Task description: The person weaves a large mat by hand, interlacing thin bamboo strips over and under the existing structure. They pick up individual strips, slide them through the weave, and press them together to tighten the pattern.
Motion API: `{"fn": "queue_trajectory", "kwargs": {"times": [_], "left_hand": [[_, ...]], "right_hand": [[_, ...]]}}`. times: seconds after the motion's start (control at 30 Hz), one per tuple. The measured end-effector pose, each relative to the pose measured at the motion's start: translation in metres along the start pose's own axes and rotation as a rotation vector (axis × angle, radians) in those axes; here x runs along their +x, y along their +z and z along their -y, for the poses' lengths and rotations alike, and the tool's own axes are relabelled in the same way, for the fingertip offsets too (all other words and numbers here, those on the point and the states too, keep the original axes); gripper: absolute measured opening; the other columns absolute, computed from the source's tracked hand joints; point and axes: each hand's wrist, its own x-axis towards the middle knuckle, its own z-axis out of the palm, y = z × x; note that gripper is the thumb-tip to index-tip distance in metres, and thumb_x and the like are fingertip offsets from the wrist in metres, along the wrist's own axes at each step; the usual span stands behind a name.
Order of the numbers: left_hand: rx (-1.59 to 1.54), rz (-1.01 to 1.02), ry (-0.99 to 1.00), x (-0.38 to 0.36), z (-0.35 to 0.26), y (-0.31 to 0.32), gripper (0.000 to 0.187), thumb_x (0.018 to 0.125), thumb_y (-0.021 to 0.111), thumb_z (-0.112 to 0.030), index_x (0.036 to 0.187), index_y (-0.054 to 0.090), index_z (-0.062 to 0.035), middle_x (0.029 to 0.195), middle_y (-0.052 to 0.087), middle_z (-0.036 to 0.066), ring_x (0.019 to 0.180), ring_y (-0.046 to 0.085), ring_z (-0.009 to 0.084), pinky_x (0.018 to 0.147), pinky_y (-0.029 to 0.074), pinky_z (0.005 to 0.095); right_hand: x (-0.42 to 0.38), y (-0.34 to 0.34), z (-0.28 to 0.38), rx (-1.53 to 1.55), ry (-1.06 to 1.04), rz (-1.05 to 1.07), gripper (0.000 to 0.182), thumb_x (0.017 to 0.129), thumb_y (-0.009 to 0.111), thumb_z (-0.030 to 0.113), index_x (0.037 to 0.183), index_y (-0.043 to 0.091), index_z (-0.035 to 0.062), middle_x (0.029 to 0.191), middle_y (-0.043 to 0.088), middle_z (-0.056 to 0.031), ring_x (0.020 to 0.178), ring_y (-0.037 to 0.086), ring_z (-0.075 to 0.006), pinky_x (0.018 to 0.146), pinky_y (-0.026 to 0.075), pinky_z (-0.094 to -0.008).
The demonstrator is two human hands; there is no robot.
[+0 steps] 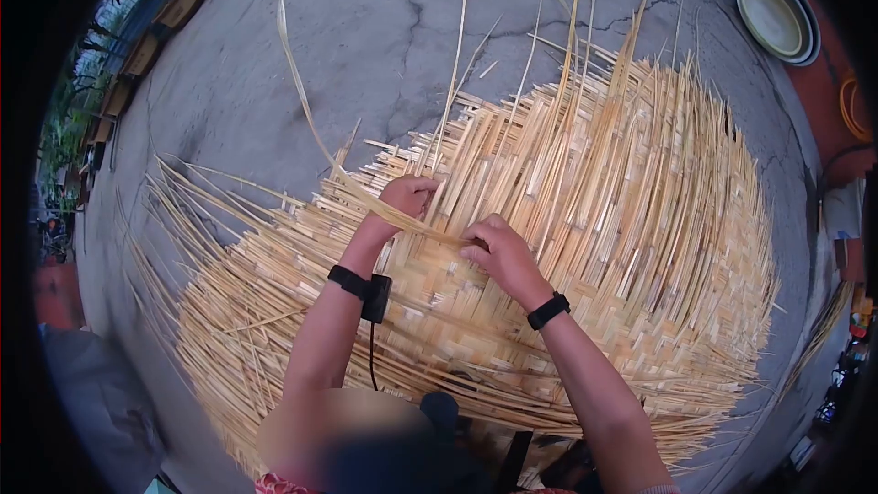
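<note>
A large woven bamboo mat (521,311) spreads in front of me, its loose strips fanning out at the edges. My left hand (409,196) is closed at the upper left part of the weave, its fingertips pinching an upright strip. Lower and to the right, my right hand (505,258) pinches a long, flat bamboo strip (412,222). This strip runs over my left wrist, then curves up and away above the ground. The fingertips of both hands are partly hidden. Each wrist wears a black band; the left one carries a small black box (376,299) with a cable.
Cracked grey concrete (357,46) surrounds the mat. Loose strip ends (187,210) stick out at left, and others rise at the top. Stacked basins (776,16) stand at upper right near an orange hose (852,110). Planters (142,53) line the left edge.
</note>
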Motion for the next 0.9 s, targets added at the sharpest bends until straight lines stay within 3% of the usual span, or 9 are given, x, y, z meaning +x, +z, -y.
{"fn": "queue_trajectory", "kwargs": {"times": [0.07, 0.13, 0.23, 0.3, 0.4, 0.47, 0.67, 0.73, 0.9], "left_hand": [[-0.354, 0.119, 0.164, -0.007, 0.004, 0.006, 0.032, 0.094, 0.052, 0.001, 0.124, 0.063, -0.0003, 0.1, 0.069, 0.005, 0.09, 0.065, 0.0108, 0.081, 0.054, 0.0272], [-0.424, 0.194, 0.062, -0.014, -0.006, 0.004, 0.041, 0.09, 0.053, 0.006, 0.13, 0.058, -0.0008, 0.105, 0.068, 0.006, 0.095, 0.065, 0.0133, 0.086, 0.053, 0.028], [-0.576, 0.195, 0.208, -0.011, -0.005, 0.011, 0.041, 0.088, 0.065, 0.002, 0.128, 0.057, 0.0022, 0.105, 0.068, 0.007, 0.097, 0.065, 0.0165, 0.085, 0.055, 0.0313], [-0.114, 0.22, 0.188, -0.006, -0.014, 0.005, 0.054, 0.083, 0.074, 0.001, 0.134, 0.055, -0.0006, 0.113, 0.067, 0.008, 0.104, 0.064, 0.0171, 0.09, 0.053, 0.0304], [0.11, 0.224, 0.071, -0.002, -0.021, 0.008, 0.061, 0.078, 0.082, -0.003, 0.134, 0.057, 0.0, 0.113, 0.068, 0.007, 0.106, 0.063, 0.0167, 0.093, 0.052, 0.0309], [-0.098, 0.223, 0.112, -0.005, -0.011, 0.015, 0.061, 0.077, 0.083, -0.002, 0.133, 0.059, 0.0001, 0.113, 0.068, 0.006, 0.105, 0.064, 0.0162, 0.093, 0.053, 0.0309], [-0.366, 0.27, 0.101, -0.003, 0.019, 0.018, 0.057, 0.078, 0.083, 0.001, 0.132, 0.063, -0.0003, 0.116, 0.071, 0.006, 0.103, 0.066, 0.0143, 0.095, 0.053, 0.031], [-0.489, 0.321, 0.122, -0.006, 0.022, 0.017, 0.056, 0.08, 0.083, 0.001, 0.132, 0.063, -0.0007, 0.117, 0.072, 0.005, 0.103, 0.066, 0.0129, 0.094, 0.053, 0.0303], [-0.52, 0.389, 0.087, -0.016, 0.021, 0.012, 0.051, 0.085, 0.081, -0.006, 0.133, 0.064, -0.0028, 0.115, 0.073, 0.004, 0.101, 0.068, 0.0118, 0.093, 0.055, 0.0296]], "right_hand": [[-0.001, 0.005, -0.002, -0.068, -0.059, -0.028, 0.018, 0.092, 0.072, 0.015, 0.108, 0.069, 0.0075, 0.093, 0.059, -0.0104, 0.091, 0.063, -0.0281, 0.081, 0.051, -0.0381], [-0.004, 0.011, 0.0, -0.137, -0.117, -0.059, 0.017, 0.09, 0.074, 0.014, 0.105, 0.07, 0.0088, 0.091, 0.059, -0.0088, 0.09, 0.064, -0.0278, 0.079, 0.051, -0.0372], [-0.013, 0.033, -0.001, -0.243, -0.099, -0.25, 0.012, 0.092, 0.074, 0.013, 0.101, 0.069, 0.0062, 0.089, 0.063, -0.0048, 0.08, 0.067, -0.0215, 0.073, 0.052, -0.0334], [-0.02, 0.053, -0.01, 0.428, 0.208, -0.538, 0.011, 0.096, 0.071, 0.014, 0.101, 0.069, 0.0045, 0.088, 0.068, -0.0026, 0.074, 0.068, -0.0144, 0.069, 0.054, -0.0296], [-0.024, 0.064, -0.003, 1.064, 0.396, -0.765, 0.01, 0.097, 0.069, 0.011, 0.102, 0.069, 0.0024, 0.087, 0.069, -0.0032, 0.077, 0.067, -0.0086, 0.069, 0.054, -0.0252], [-0.023, 0.062, -0.002, 1.059, 0.392, -0.771, 0.01, 0.097, 0.07, 0.012, 0.099, 0.07, 0.0022, 0.09, 0.07, -0.0024, 0.076, 0.068, -0.009, 0.068, 0.054, -0.0229], [-0.007, 0.042, 0.0, 0.739, 0.522, -0.505, 0.015, 0.094, 0.073, 0.014, 0.087, 0.065, 0.0021, 0.084, 0.069, -0.0059, 0.075, 0.068, -0.0151, 0.067, 0.054, -0.029], [-0.002, 0.04, -0.004, -0.039, 0.185, -0.359, 0.018, 0.091, 0.071, 0.015, 0.084, 0.062, 0.0005, 0.08, 0.065, -0.0126, 0.076, 0.067, -0.0286, 0.068, 0.054, -0.0399], [0.013, 0.03, -0.007, -0.451, -0.097, -0.192, 0.014, 0.089, 0.066, 0.015, 0.087, 0.065, 0.0005, 0.083, 0.061, -0.0174, 0.083, 0.063, -0.0386, 0.073, 0.052, -0.0478]]}}
